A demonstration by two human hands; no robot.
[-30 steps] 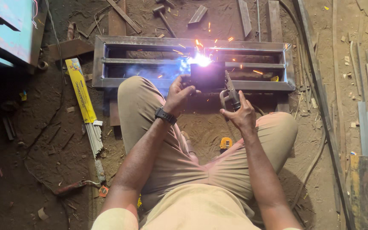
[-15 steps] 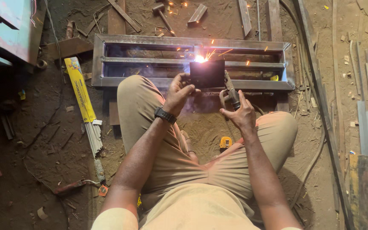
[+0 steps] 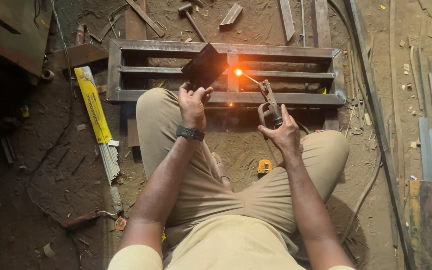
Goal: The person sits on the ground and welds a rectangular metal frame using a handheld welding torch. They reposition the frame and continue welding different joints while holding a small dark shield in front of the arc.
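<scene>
Both arms reach forward over bent knees. The left hand (image 3: pixel 193 104) grips one dark shield (image 3: pixel 205 65), tilted aside. The right hand (image 3: pixel 282 134) is closed around one electrode holder (image 3: pixel 270 102), its rod tip glowing against the one steel frame (image 3: pixel 226 49) lying on the floor.

Both arms extended forward; left grip (image 3: pixel 194 102) and right grip (image 3: pixel 282 132) each closed, raised.

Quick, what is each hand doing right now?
Left hand: closed on a dark welding shield.
Right hand: closed on an electrode holder, rod tip glowing.
</scene>
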